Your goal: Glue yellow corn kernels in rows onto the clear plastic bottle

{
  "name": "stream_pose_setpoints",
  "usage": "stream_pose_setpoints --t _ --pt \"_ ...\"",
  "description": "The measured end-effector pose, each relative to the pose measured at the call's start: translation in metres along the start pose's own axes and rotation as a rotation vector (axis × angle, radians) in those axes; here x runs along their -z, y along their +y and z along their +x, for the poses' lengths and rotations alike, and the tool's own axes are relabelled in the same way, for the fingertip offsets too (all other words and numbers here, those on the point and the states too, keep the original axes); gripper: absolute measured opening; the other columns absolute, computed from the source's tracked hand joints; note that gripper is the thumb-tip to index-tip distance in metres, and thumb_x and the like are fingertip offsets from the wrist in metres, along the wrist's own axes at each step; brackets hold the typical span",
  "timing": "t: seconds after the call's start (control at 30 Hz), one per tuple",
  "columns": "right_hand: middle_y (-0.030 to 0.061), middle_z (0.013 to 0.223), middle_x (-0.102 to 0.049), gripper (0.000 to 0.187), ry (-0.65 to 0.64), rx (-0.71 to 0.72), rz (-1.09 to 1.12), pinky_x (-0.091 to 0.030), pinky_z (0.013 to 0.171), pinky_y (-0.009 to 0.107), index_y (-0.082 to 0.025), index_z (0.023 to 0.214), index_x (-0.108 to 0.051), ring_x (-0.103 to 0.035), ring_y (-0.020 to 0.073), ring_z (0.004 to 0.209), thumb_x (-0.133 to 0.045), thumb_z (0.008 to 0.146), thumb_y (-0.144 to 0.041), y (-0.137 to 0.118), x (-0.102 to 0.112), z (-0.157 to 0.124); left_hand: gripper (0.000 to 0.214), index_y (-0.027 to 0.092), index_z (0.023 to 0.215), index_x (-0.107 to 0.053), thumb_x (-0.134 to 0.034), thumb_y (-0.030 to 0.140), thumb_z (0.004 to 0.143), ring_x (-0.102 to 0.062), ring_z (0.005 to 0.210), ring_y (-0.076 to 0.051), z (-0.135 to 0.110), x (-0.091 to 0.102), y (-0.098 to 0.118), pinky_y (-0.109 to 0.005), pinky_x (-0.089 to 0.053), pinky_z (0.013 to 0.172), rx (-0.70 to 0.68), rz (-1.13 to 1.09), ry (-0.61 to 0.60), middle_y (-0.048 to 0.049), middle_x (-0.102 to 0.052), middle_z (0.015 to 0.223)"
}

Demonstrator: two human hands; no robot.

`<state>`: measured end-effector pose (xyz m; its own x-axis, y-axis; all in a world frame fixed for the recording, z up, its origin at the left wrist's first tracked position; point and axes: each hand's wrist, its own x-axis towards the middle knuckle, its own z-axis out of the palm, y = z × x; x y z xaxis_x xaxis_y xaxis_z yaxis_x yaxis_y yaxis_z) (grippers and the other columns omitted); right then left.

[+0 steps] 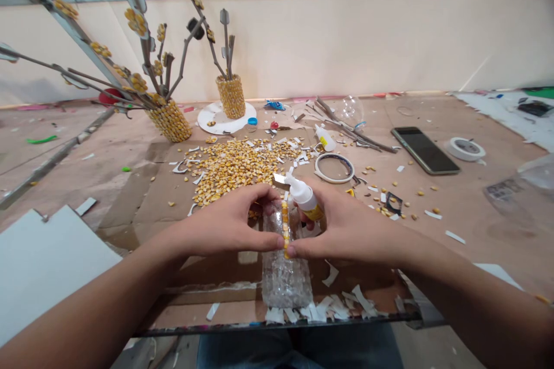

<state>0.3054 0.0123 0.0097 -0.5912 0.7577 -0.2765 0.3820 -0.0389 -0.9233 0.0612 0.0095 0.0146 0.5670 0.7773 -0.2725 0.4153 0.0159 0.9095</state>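
Head camera looks down on a cardboard sheet [130,207] spread over the work surface; at its far side stand two corn-covered vases [171,120] holding bare twigs, and nearer lies a loose pile of corn kernels [236,167] mixed with white paper scraps [337,305]; a phone [424,150] and a tape ring [333,167] lie off to the right, well apart from the hands.

A clear plastic bottle [283,279] lies on its side on the near part of the cardboard, straight ahead of the person; its long axis runs directly away from the body, so it sits between the two hands, and neither is nearer than the other.

The left hand [229,225] comes in from the left, curled into an arc; its forefinger hooks over the far part of the bottle and its thumb presses the near part, gripping the bottle.

The right hand [350,230] mirrors it from the right; its fingers are closed about a small glue bottle [305,196], white nozzle tilted up and to the left, while its thumb bears on the plastic bottle.

A single row of kernels [285,225] runs along the top of the bottle, in line with its axis; the two thumb tips almost meet at the row's near end.
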Motion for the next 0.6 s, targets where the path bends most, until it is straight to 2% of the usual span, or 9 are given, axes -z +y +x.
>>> stream_pose_setpoints --t 0.1,0.17,0.27,0.37,0.47,0.6 --pt "0.0045 0.111 -0.077 0.056 -0.004 -0.010 -0.018 -0.056 0.077 0.035 -0.025 0.121 -0.063 -0.071 0.0247 0.096 -0.094 0.075 -0.033 -0.002 0.000 -0.001 0.042 0.022 0.109 -0.064 -0.090 0.038 0.081 -0.065 0.093 -0.020 0.000 0.000 0.000 -0.034 -0.051 0.082 -0.001 0.011 -0.004 -0.0015 -0.070 0.106" --pt "0.0046 0.109 -0.076 0.058 -0.003 -0.033 -0.052 -0.055 0.077 0.036 -0.025 0.123 -0.061 -0.070 0.0250 0.095 -0.093 0.078 -0.041 -0.005 0.003 -0.002 0.042 0.021 0.110 -0.064 -0.089 0.041 0.083 -0.064 0.094 -0.021 0.000 0.002 -0.001 -0.035 -0.051 0.082 0.000 0.022 -0.012 -0.0018 -0.068 0.105" --pt "0.0062 0.112 -0.071 0.049 0.069 0.002 -0.068 -0.054 0.083 0.037 -0.024 0.122 -0.056 -0.067 0.0247 0.099 -0.077 0.093 -0.057 -0.006 0.014 -0.003 0.040 0.020 0.112 -0.064 -0.084 0.045 0.088 -0.064 0.096 -0.021 0.000 0.008 -0.003 -0.037 -0.053 0.086 -0.018 0.025 -0.031 -0.0029 -0.067 0.105" --pt "0.0040 0.104 -0.066 0.038 0.122 0.103 -0.031 -0.052 0.081 0.034 -0.024 0.114 -0.054 -0.061 0.0203 0.093 -0.061 0.104 -0.060 -0.003 0.027 -0.003 0.038 0.020 0.117 -0.063 -0.082 0.039 0.090 -0.064 0.101 -0.022 0.002 0.016 -0.008 -0.040 -0.054 0.092 -0.033 -0.007 -0.058 -0.0043 -0.066 0.108" --pt "-0.0020 0.084 -0.058 0.044 0.086 0.228 0.095 -0.046 0.067 0.030 -0.024 0.105 -0.057 -0.052 0.0148 0.072 -0.067 0.099 -0.066 -0.001 0.037 0.001 0.044 0.020 0.122 -0.063 -0.085 0.034 0.086 -0.063 0.098 -0.022 0.005 0.022 -0.013 -0.039 -0.054 0.089 -0.022 -0.017 -0.032 -0.0039 -0.065 0.107" --pt "-0.0024 0.072 -0.058 0.056 0.249 0.332 0.160 -0.034 0.056 0.028 -0.020 0.090 -0.072 -0.045 0.0112 0.061 -0.078 0.086 -0.076 -0.001 0.035 0.008 0.046 0.019 0.119 -0.064 -0.087 0.035 0.082 -0.062 0.092 -0.020 0.008 0.024 -0.017 -0.036 -0.052 0.083 -0.014 -0.025 -0.012 -0.0015 -0.064 0.099"
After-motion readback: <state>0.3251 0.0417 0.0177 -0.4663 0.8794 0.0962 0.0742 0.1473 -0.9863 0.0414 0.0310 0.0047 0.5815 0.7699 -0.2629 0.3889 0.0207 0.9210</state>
